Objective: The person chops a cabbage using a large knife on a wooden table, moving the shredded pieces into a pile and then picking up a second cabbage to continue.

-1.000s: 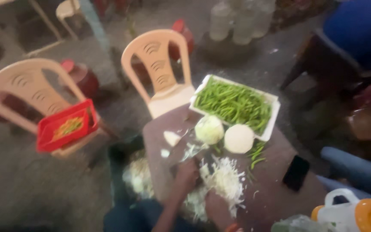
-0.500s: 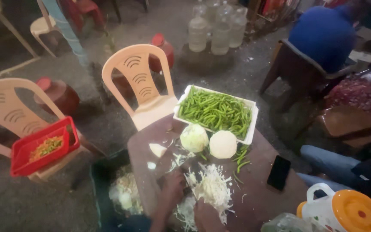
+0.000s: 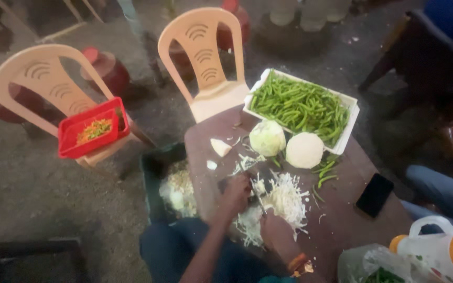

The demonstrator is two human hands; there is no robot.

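On a brown wooden table [image 3: 342,209] outdoors over grey ground, the left hand [image 3: 235,195] grips a knife [image 3: 258,196] — right hand's [image 3: 274,230] fingers curl on shredded white cabbage [image 3: 284,202] just beside.

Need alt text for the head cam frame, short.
Seen from above, a person's left hand and right hand work in shredded cabbage on a dark brown table. Beyond lie two cabbage halves and a white tray of green chillies; a black phone lies right.
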